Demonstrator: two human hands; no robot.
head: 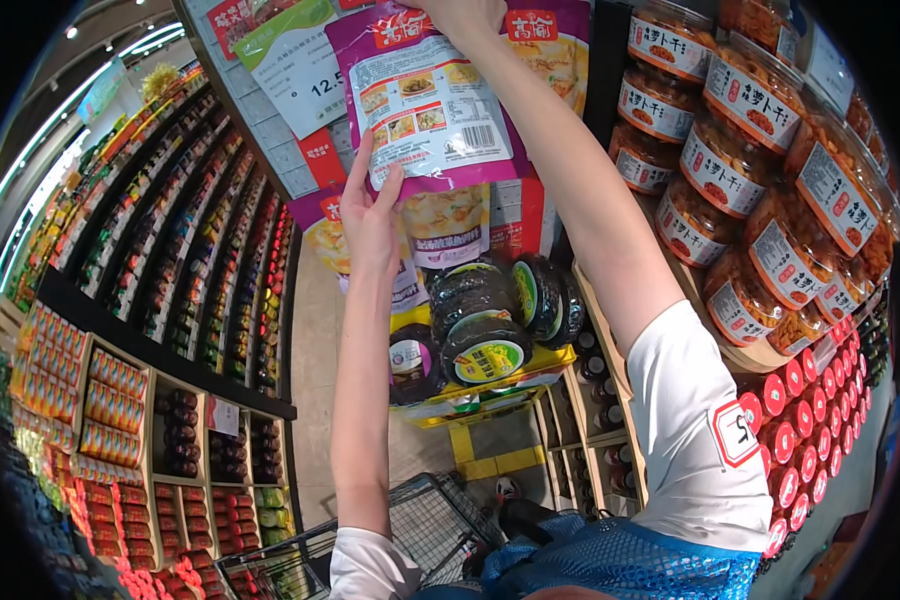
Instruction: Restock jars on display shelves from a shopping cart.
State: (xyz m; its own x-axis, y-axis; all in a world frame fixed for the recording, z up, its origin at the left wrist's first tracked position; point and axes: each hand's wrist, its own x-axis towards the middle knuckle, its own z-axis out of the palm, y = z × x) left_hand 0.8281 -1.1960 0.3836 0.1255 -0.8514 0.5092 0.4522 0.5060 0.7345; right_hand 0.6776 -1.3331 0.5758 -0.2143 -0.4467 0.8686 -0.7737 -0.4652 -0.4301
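Observation:
A purple foil food pouch (435, 112) is held up at the top of the view, its back panel of small dish pictures and a barcode facing me. My left hand (375, 217) grips its lower left corner, thumb on the front. At its upper edge is my right hand (469, 15), closed on the pouch, with the fingers partly cut off by the frame. Matching pouches hang behind it, one below (446, 225) and another at the lower left (364, 247). Beneath these, round black plastic-wrapped packs (487, 345) are piled in a yellow display bin (487, 390).
Stacked clear jars of orange food (727, 165) stand close to my right arm, above red-lidded jars (787, 420). A price card (292, 67) hangs left of the pouch. Below lies a wire shopping cart (435, 517). Long stocked shelves (187, 225) line the left.

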